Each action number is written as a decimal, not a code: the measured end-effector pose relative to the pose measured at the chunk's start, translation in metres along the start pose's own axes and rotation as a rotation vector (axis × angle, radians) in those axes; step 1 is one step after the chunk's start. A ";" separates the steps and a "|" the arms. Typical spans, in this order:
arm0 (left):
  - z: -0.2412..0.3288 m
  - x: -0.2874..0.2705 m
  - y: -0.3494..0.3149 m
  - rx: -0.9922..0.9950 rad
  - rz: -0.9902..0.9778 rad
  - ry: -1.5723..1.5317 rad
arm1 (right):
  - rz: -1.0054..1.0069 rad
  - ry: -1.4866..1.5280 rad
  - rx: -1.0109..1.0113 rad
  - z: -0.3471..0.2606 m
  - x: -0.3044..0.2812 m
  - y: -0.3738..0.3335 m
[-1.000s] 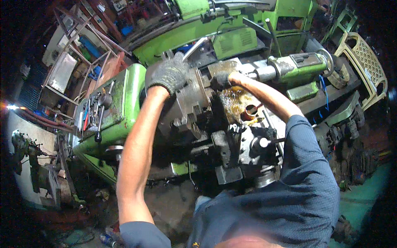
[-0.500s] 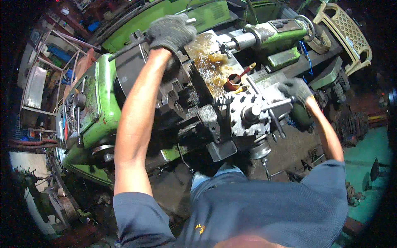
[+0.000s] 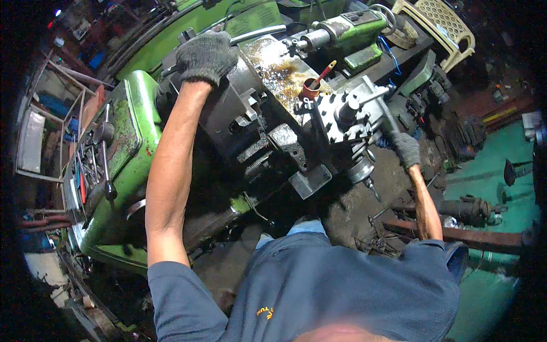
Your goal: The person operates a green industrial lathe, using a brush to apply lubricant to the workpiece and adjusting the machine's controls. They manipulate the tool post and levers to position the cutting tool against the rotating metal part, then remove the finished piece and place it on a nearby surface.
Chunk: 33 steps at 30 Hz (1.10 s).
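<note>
My left hand (image 3: pixel 206 57), in a dark knitted glove, is closed around a long metal bar (image 3: pixel 259 34) above the chuck (image 3: pixel 231 97) of a green lathe. The bar sticks out on both sides of my fist. On the right, my other gloved hand (image 3: pixel 407 149) is closed at the lower end of a grey metal lever (image 3: pixel 388 117), beside the tool post (image 3: pixel 346 111) with its several bolts. My palm hides the lever's tip. Behind the tool post stands a reddish-brown cup (image 3: pixel 310 88) with a brush (image 3: pixel 325 73) leaning in it.
The green headstock (image 3: pixel 139 108) with its levers lies at the left. A tailstock (image 3: pixel 356 34) stands at the far right, near a beige plastic chair (image 3: pixel 441 25). Oily liquid and shavings cover the plate (image 3: pixel 276 65). A handwheel (image 3: pixel 360 170) projects toward me.
The view has shifted. My left hand still grips the bar, which now reaches farther out to its right. My right hand has come down from beside the tool post onto the lever's lower end.
</note>
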<state>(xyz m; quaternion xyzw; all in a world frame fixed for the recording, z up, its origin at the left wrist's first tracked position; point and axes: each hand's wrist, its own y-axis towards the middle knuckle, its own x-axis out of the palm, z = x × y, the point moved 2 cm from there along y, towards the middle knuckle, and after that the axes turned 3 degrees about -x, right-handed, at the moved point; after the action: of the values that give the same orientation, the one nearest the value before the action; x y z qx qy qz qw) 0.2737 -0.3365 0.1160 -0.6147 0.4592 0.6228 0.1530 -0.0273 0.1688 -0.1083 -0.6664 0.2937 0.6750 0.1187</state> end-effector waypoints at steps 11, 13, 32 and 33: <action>-0.001 -0.004 -0.027 0.206 0.300 -0.035 | 0.189 0.182 0.122 -0.087 -0.170 0.050; -0.002 -0.003 -0.026 0.201 0.307 -0.043 | 0.169 0.103 -0.021 -0.116 -0.175 0.080; -0.017 0.008 -0.019 0.091 0.385 0.010 | 0.037 0.387 -0.434 -0.112 -0.128 0.283; -0.014 0.010 -0.013 0.079 0.338 0.047 | 0.004 0.653 -0.369 -0.098 -0.113 0.296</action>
<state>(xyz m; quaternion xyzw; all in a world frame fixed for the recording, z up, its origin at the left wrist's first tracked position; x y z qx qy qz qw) 0.2901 -0.3438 0.1046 -0.5368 0.5834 0.6066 0.0594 -0.1004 -0.0960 0.0781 -0.8561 0.1908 0.4688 -0.1048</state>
